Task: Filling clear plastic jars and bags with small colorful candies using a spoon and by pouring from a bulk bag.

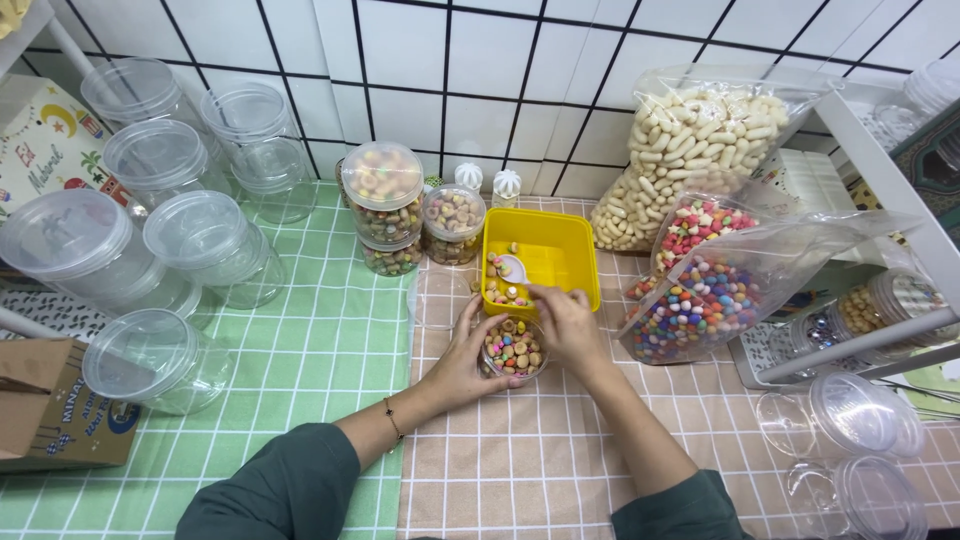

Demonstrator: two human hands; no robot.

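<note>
My left hand (462, 362) cups a small clear jar (514, 350) that stands on the beige checked cloth and is nearly full of small round sweets. Above the jar's mouth, my right hand (562, 322) has its fingertips pinched on a few sweets at the near edge of the yellow tub (560, 252). The tub holds more sweets and a white scoop (512, 267). Two filled, lidded jars (384, 205) (453, 222) stand just behind the tub on the left.
Several empty lidded clear jars (205, 240) crowd the green checked cloth at left. Clear bags of pale puffs (690, 140) and coloured sweets (700, 300) lie at right, beside a white rack (900, 200). More jars (850, 420) lie at lower right. A cardboard box (50, 410) sits at lower left.
</note>
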